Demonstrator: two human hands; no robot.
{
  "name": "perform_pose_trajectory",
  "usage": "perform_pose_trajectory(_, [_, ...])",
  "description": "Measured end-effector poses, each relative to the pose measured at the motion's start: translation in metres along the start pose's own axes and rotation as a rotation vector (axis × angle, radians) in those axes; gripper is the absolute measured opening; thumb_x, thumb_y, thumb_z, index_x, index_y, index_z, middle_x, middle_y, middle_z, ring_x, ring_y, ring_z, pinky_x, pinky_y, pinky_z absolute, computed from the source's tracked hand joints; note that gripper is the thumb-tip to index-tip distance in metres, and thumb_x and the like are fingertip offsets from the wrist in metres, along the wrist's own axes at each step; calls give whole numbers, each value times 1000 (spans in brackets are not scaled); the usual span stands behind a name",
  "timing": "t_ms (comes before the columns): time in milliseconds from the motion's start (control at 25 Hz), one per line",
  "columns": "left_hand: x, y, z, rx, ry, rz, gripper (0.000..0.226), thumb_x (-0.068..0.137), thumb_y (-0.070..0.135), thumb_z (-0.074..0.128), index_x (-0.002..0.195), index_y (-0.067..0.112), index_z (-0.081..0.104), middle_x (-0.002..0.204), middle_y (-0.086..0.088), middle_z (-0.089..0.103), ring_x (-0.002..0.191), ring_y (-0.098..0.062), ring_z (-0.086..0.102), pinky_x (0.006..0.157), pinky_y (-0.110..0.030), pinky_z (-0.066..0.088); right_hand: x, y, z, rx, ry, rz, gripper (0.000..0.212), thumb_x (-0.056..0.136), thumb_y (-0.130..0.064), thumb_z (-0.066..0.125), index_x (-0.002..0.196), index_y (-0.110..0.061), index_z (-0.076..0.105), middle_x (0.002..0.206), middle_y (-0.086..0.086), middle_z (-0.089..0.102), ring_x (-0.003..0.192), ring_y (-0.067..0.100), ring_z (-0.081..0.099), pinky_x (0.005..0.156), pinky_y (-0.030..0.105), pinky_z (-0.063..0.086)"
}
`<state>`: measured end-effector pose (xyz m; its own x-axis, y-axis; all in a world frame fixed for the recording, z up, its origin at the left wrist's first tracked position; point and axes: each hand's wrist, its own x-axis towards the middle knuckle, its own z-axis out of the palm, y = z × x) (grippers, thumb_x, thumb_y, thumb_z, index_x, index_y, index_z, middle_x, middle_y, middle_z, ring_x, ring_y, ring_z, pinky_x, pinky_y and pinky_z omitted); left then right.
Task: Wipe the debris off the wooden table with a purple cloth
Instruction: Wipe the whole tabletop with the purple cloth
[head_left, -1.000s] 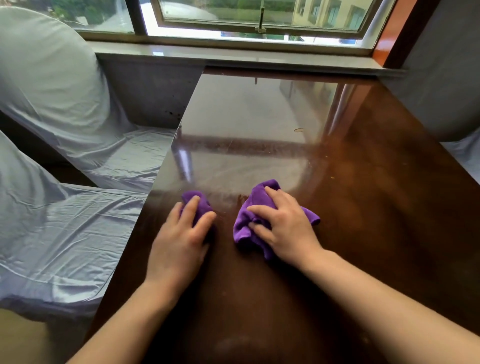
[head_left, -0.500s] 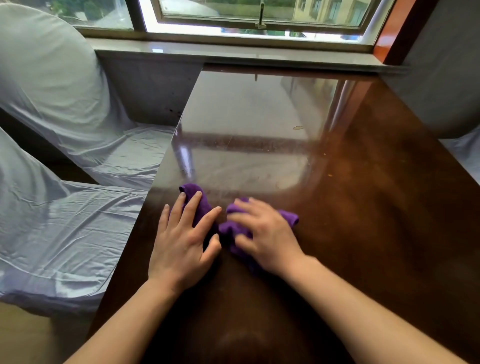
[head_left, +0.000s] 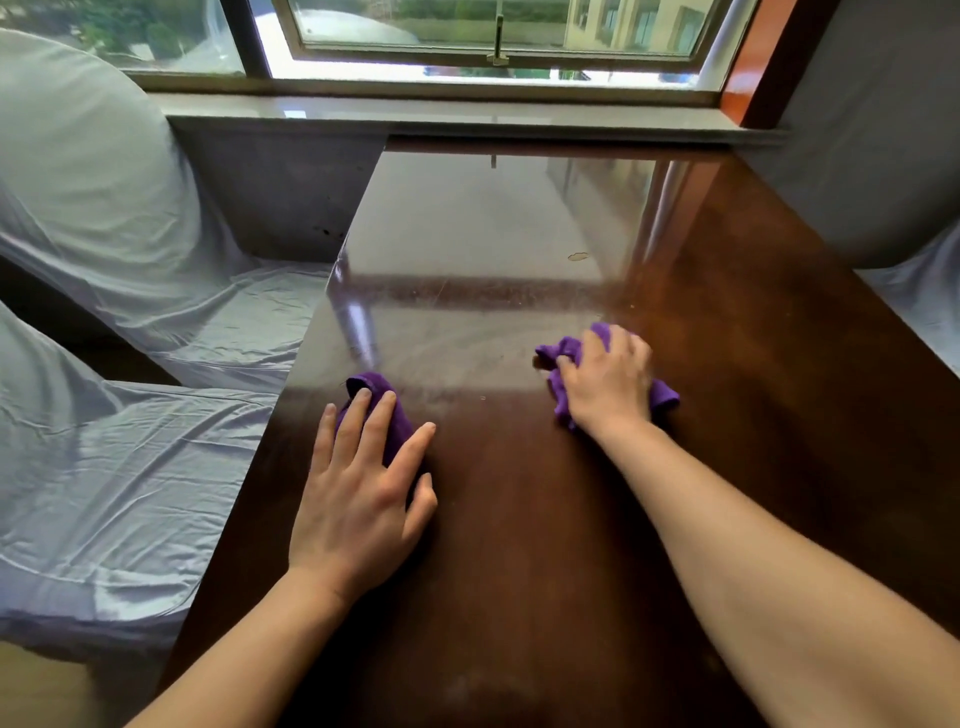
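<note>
The dark glossy wooden table (head_left: 519, 545) runs from me to the window sill. My left hand (head_left: 363, 499) lies flat with fingers spread on a small purple cloth (head_left: 379, 397) near the table's left edge. My right hand (head_left: 608, 379) is bunched on a second, crumpled purple cloth (head_left: 664, 399) further right and a bit further away, pressing it on the wood. Fine dust streaks and small specks (head_left: 483, 398) show in the reflective zone between and beyond the hands. A pale flake-like mark (head_left: 578, 256) sits further back.
Two chairs in pale fabric covers (head_left: 119, 467) stand close along the table's left edge. Another covered chair (head_left: 914, 312) is at the right. A stone window sill (head_left: 467, 117) and window close off the far end.
My right hand came left until it nearly touched my left hand, then swept its cloth well to the right and slightly away. My left hand stayed on its cloth near the left edge.
</note>
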<state>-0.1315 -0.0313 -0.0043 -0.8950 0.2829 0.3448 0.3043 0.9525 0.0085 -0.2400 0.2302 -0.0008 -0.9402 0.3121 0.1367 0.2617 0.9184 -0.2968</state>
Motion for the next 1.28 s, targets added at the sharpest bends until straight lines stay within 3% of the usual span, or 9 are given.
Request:
perform_pose_trajectory(280, [0, -4, 5, -62, 74, -4, 56, 83, 39, 43, 128, 9, 58, 141, -25, 47, 130, -42, 44, 111, -51, 31, -60, -66, 5, 194, -112, -543, 32, 92, -31, 59, 120, -19, 67, 138, 9, 56, 128, 35, 47, 109, 41, 34])
perform_pose_trajectory(440, [1, -11, 11, -63, 72, 21, 55, 84, 41, 42, 127, 9, 58, 142, -23, 46, 132, -42, 40, 111, -54, 30, -106, -45, -1, 250, -151, -636, 41, 80, -29, 66, 121, -26, 67, 145, 6, 54, 133, 33, 46, 113, 42, 35])
perform_pose_trajectory(560, [0, -8, 13, -6, 104, 37, 54, 83, 40, 43, 126, 11, 59, 143, -23, 44, 136, -41, 36, 115, -56, 22, -96, 17, -23, 196, -143, -537, 44, 76, -23, 68, 120, -20, 68, 142, 9, 57, 131, 34, 49, 115, 38, 34])
perform_pose_trajectory(720, [-4, 0, 7, 71, 195, 247, 47, 89, 31, 43, 128, 10, 58, 144, -22, 44, 139, -40, 33, 114, -60, 21, -63, 117, -60, 29, -30, -150, 43, 90, -26, 60, 133, -20, 59, 151, 7, 46, 138, 30, 39, 119, 34, 26])
perform_pose_trajectory(800, [-2, 26, 2, 1, 158, 329, 46, 89, 28, 43, 130, 11, 57, 145, -21, 45, 140, -39, 32, 115, -58, 22, -67, 122, -64, 31, 9, -22, 38, 93, -29, 57, 130, -22, 61, 150, 4, 47, 135, 30, 41, 115, 33, 29])
perform_pose_trajectory(920, [3, 86, 0, -216, -42, 172, 55, 83, 34, 42, 132, 12, 55, 146, -19, 45, 140, -36, 33, 117, -52, 22, -111, 61, -48, 125, -36, -228, 32, 86, -24, 57, 116, -22, 69, 141, 4, 56, 126, 34, 49, 107, 39, 36])
perform_pose_trajectory(1080, [12, 118, 5, -352, -232, -44, 67, 80, 46, 36, 138, 15, 49, 150, -18, 40, 143, -35, 28, 118, -49, 20, -129, 63, -45, 191, -190, -544, 40, 85, -24, 62, 125, -24, 65, 146, 7, 52, 132, 36, 47, 112, 44, 37])
perform_pose_trajectory(1200, [11, 117, 7, -230, -248, 2, 66, 84, 51, 35, 140, 17, 47, 151, -16, 39, 143, -34, 26, 118, -49, 18, -58, 136, -78, 89, -220, -249, 35, 84, -25, 67, 119, -30, 69, 140, -2, 58, 127, 25, 54, 103, 31, 45])
perform_pose_trajectory(1280, [8, 119, 6, -198, -259, -6, 66, 85, 52, 33, 142, 20, 43, 153, -14, 35, 145, -31, 23, 120, -47, 13, -25, 205, -106, -12, -182, 8, 34, 88, -31, 61, 122, -32, 66, 137, -1, 62, 122, 28, 59, 95, 32, 49])
